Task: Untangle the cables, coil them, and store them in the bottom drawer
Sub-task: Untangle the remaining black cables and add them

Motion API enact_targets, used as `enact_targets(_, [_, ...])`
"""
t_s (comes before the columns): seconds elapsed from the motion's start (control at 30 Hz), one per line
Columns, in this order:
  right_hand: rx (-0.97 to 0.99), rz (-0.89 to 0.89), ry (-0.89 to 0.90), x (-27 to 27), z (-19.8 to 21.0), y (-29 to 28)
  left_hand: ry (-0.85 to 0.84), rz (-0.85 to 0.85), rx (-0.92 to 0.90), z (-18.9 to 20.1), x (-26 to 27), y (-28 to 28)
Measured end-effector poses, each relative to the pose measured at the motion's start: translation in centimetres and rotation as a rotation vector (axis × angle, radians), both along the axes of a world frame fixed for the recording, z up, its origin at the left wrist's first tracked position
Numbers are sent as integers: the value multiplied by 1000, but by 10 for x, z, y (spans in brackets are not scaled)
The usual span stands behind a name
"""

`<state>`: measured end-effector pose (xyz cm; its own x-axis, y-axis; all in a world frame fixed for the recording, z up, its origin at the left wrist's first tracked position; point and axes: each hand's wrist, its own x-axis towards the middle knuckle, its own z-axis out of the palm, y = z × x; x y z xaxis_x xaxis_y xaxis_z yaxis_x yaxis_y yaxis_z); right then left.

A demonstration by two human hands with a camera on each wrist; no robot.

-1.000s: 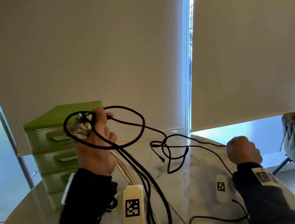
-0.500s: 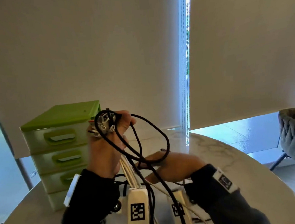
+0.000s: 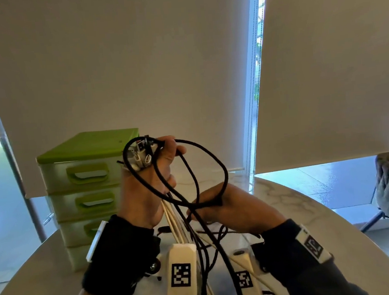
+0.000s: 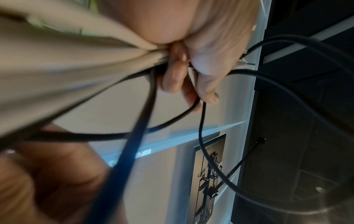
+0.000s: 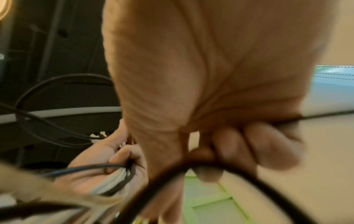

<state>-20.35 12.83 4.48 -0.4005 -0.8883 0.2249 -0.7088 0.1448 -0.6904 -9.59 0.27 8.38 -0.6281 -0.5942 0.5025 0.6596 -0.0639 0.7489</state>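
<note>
We have brought the right hand (image 3: 227, 211) in from the far right of the table (image 3: 337, 229) to a position just below and beside the left hand (image 3: 150, 186); a second ago it was drawing a long run of black cable (image 3: 215, 159) out sideways, and that run is now folded back into a loop. We judge that one more turn of the coil is being laid, so coiling is under way and storage has not begun.

The left grip is clamped round the bundle; white cables (image 3: 171, 217) and black cable pass through the fist, and a cluster of metal plugs (image 3: 141, 155) sticks out above the thumb. The right grip is clamped on the black cable at the bottom of the loop.

The black cable is thin, matt and limp; it forms uneven loops above the left fist, and loose lengths hang down to the table. The bundle is held in the air, just right of the green drawer unit (image 3: 83, 180); its visible drawers are closed; the bottom drawer (image 3: 77, 257) is partly hidden behind the left wrist.
</note>
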Motion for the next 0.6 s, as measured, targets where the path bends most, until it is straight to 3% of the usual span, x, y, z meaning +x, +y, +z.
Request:
enact_targets(0.23, [-393, -383, 150, -13, 4, 2, -310, 57, -103, -16, -15, 4])
enact_targets(0.33, [-497, -377, 121, -8, 12, 6, -382, 30, -115, -21, -18, 11])
enact_targets(0.6, [-411, -306, 41, 2, 26, 12, -374, 95, -106, -17, -16, 9])
